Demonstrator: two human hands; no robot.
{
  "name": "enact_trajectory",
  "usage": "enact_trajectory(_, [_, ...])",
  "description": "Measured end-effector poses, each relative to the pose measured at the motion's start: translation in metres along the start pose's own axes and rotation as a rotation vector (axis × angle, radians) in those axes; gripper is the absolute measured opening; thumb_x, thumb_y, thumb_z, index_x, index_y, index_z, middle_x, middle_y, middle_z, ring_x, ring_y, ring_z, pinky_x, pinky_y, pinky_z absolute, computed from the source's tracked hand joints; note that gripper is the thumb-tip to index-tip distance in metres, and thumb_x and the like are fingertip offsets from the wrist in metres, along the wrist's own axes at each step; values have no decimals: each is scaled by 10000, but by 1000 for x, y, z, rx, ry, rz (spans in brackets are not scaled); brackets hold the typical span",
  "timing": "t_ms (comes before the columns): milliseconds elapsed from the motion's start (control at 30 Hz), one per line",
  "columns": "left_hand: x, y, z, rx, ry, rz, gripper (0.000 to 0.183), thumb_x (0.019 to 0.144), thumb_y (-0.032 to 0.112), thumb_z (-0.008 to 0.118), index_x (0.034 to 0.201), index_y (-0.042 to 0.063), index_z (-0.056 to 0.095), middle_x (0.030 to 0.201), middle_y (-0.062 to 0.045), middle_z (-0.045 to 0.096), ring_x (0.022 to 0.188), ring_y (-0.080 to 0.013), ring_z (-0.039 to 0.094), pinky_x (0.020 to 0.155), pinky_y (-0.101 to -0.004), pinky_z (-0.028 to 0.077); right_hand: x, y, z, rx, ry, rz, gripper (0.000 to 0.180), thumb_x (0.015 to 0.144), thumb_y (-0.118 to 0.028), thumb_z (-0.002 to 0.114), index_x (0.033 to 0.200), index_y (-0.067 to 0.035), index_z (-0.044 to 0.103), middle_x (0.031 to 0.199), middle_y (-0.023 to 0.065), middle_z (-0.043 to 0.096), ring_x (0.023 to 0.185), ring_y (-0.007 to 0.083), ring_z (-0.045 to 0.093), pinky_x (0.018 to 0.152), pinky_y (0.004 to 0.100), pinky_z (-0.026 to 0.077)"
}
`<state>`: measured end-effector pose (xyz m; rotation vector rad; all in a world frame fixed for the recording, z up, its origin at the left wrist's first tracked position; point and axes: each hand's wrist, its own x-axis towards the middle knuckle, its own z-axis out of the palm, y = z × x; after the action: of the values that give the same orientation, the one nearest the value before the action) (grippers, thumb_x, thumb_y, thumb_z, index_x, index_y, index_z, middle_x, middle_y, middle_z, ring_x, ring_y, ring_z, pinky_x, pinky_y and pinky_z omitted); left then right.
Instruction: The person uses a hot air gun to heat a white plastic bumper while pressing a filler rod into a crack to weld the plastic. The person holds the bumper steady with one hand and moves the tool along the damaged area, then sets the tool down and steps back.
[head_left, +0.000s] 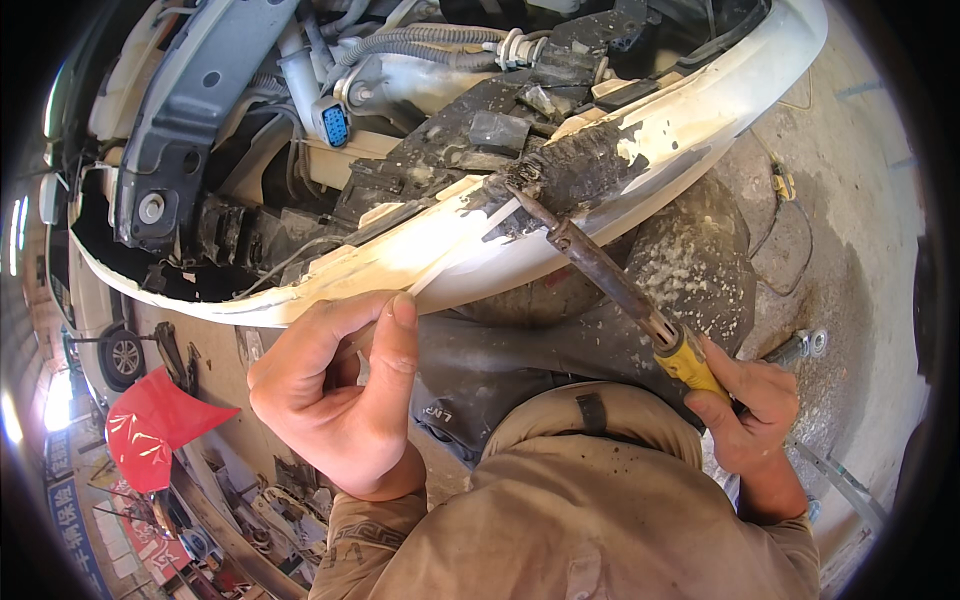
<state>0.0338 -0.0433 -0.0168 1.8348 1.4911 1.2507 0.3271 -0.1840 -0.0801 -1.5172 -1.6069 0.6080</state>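
My left hand (352, 382) pinches a thin white rod (461, 251), likely plastic, between thumb and forefinger. In my right hand (746, 405) is the yellow handle of a soldering iron (615, 277) with a rusty metal barrel. The iron's tip and the rod's far end meet at a dark, melted-looking patch (592, 169) on the upper edge of a white car bumper cover (360, 277). Paint is missing around that patch. The bumper cover lies across the front of a vehicle, above my knees.
Behind the bumper cover are a metal beam (202, 90), corrugated hoses (420, 45) and a blue connector (334, 124). A cable with a yellow part (784, 186) lies on the floor at right. A red panel (161, 427) and loose parts are at lower left, near a parked car (97, 285).
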Motion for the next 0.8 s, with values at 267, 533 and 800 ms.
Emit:
enact_trajectory(267, [0,0,1,3,7,-3,95,823,9,851,881,-17,781,685,29,643,573,3,352,524,-207,197,1,2,2,-7,13,-12,498,803,-194,886,1216,54,759,706,159,699,527,226,645,526,294,487])
enact_trajectory(533, [0,-2,1,-5,14,8,102,817,16,857,878,-14,782,680,32,636,571,3,342,524,-209,193,2,0,2,-4,6,14,489,806,-178,882,1215,59,757,679,165,677,517,222,632,522,288,471])
enact_trajectory(800, [0,0,1,20,20,-4,104,815,14,856,872,-18,776,676,37,623,575,1,348,528,-210,193,4,-3,1,39,0,48,478,817,-158,880,1213,76,749,664,164,666,510,221,631,525,284,476])
